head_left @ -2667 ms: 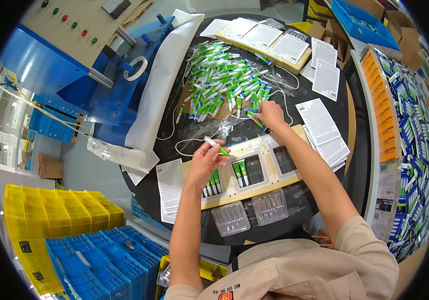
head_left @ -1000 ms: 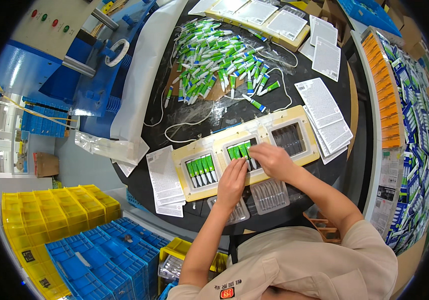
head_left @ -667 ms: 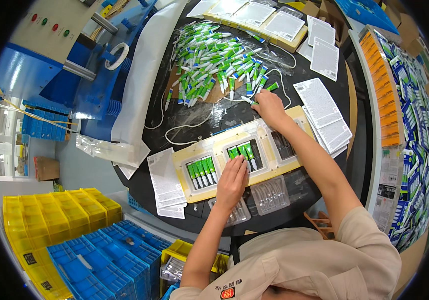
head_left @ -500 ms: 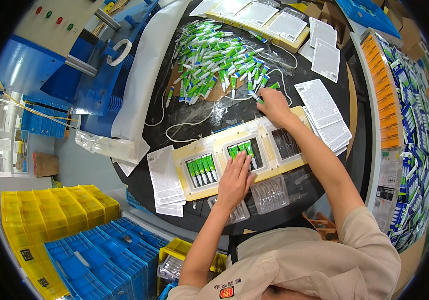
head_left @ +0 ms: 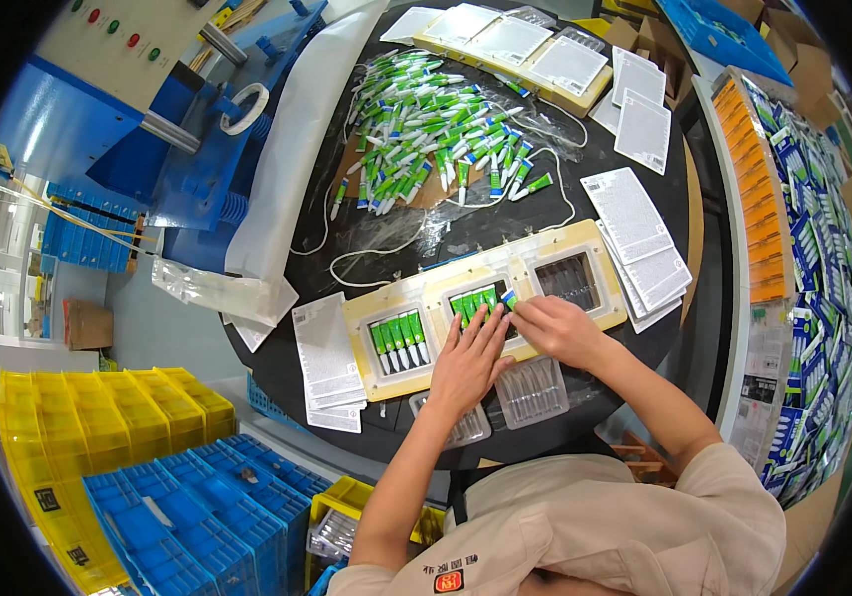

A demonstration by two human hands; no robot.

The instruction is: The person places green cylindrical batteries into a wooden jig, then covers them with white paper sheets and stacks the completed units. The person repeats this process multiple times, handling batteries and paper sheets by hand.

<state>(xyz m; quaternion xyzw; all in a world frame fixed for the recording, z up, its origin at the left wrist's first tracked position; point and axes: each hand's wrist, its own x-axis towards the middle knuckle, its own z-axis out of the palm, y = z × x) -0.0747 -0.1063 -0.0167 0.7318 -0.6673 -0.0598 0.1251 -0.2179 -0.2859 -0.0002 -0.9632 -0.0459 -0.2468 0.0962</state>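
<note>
A cream-yellow jig (head_left: 391, 388) with three windows lies in front of me. In its left window several green-and-white glue tubes (head_left: 407, 338) sit side by side in a clear blister. My left hand (head_left: 465, 368) lies over the middle window, fingers stretched out, fingertips against the green tubes (head_left: 469, 301) there. My right hand (head_left: 563, 330) pinches another small tube (head_left: 508, 299) at the right side of that window, its blue-and-white end showing between the fingers. Dark shows through the clear blister (head_left: 567, 282) in the right window. Fingers hide the lower part of the middle window.
A large pile of glue tubes (head_left: 436, 129) covers the far table, with one loose tube (head_left: 531, 187) to its right. Printed cards (head_left: 639, 238) flank the jig; clear blisters (head_left: 533, 392) lie in front. A second jig (head_left: 585, 98) stands beyond. Blue machinery (head_left: 202, 179) is left.
My right hand has moved from the pile's near right edge back to the middle window, bringing a tube. My left hand stays on the window. One tube is left lying by the pile.
</note>
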